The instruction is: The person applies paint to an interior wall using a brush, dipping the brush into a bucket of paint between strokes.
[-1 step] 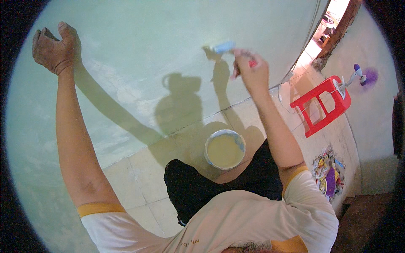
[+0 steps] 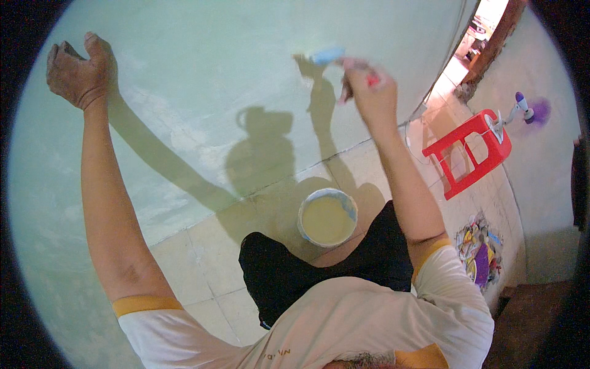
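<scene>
My right hand (image 2: 372, 86) grips a paintbrush (image 2: 327, 56) up against the pale green wall (image 2: 209, 49). Motion blurs the brush: its light blue part points left, and a bit of red shows among my fingers. At the far left, my left hand (image 2: 80, 71) rests at the wall with its fingers loosely bent, the thumb apart and nothing held. Between my knees on the floor stands a round bucket (image 2: 302, 212) of pale, creamy paint (image 2: 329, 220). Shadows of my head and arms fall across the wall.
A red plastic stool (image 2: 473, 154) stands to the right, with a small white and purple fan (image 2: 522, 107) on it. Nearer, a pile of mixed small items (image 2: 479, 252) lies on the tiled floor (image 2: 209, 277). A doorway (image 2: 473, 43) opens at the upper right.
My right hand and the paintbrush have shifted slightly up along the wall, the hand also a little to the right. My left hand has stayed in place.
</scene>
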A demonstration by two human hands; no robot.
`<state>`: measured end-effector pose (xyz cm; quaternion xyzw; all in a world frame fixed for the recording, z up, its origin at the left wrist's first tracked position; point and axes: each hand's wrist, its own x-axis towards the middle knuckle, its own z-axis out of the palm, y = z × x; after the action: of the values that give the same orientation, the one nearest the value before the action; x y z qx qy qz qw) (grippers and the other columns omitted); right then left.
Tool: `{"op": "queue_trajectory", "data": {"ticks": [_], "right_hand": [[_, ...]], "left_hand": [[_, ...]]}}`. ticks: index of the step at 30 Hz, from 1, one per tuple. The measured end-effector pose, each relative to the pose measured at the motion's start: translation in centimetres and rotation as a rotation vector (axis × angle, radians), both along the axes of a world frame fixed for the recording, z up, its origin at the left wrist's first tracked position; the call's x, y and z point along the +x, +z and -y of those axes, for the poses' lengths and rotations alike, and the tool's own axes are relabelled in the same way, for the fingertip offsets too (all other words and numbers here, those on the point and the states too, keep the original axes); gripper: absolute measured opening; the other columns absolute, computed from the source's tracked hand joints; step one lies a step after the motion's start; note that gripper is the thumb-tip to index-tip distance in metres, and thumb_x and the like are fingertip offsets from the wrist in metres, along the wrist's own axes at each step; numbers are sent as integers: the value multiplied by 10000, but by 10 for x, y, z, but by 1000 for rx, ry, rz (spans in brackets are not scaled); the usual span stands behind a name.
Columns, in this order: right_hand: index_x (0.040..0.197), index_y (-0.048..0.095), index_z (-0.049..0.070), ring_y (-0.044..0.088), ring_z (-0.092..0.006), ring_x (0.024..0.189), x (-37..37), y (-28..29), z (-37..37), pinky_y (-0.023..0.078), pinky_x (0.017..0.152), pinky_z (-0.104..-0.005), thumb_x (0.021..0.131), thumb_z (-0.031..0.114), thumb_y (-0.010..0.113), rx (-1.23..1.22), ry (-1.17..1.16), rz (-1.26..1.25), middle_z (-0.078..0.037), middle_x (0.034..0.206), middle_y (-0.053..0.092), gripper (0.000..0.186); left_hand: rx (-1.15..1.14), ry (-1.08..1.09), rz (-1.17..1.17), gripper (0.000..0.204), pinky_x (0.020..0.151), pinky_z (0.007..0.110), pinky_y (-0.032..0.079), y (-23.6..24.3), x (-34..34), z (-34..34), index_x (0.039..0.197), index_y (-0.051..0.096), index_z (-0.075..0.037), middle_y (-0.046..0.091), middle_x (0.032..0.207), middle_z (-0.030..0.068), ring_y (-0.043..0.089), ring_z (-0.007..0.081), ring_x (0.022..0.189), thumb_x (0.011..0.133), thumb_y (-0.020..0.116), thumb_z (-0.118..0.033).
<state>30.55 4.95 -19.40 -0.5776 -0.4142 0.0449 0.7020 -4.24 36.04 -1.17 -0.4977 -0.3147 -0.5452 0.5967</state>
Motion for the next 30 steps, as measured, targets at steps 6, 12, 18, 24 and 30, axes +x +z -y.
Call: {"op": "queue_trajectory", "data": {"ticks": [6,12,18,24,30], "right_hand": [[953,688,-8,572,-102,502,-16,55,16,442,454,-253,929,271,617,99,-94,102,-36,603,596,289],[931,690,-6,597,-161,441,-5,-77,21,473,478,-314,926,277,602,-351,-102,156,-102,531,598,297],[963,676,-38,605,-121,480,12,-75,-7,481,460,-267,929,266,602,-387,-145,376,-71,605,610,314],[847,675,-9,635,-211,527,2,74,-14,517,545,-328,916,306,595,-40,-232,481,-105,610,641,332],[849,646,-40,572,-92,517,-12,139,-8,474,473,-257,968,226,572,348,-243,511,-45,614,579,301]], "left_hand": [[-17,-86,25,636,974,474,423,-4,-4,0,1074,673,18,622,1193,209,582,357,1117,797,565,-544],[-9,-40,24,641,961,475,441,0,2,7,1016,697,25,643,1149,234,605,369,1090,782,570,-558],[23,-60,21,598,981,485,414,-2,3,6,977,695,21,615,1207,229,577,369,1128,799,579,-538],[-20,-113,30,621,1007,479,387,-6,-1,3,1044,664,32,601,1232,219,553,356,1159,819,567,-539],[-87,-43,61,622,1046,478,346,-8,8,9,1110,646,29,585,1267,209,520,342,1212,832,554,-519]]}}
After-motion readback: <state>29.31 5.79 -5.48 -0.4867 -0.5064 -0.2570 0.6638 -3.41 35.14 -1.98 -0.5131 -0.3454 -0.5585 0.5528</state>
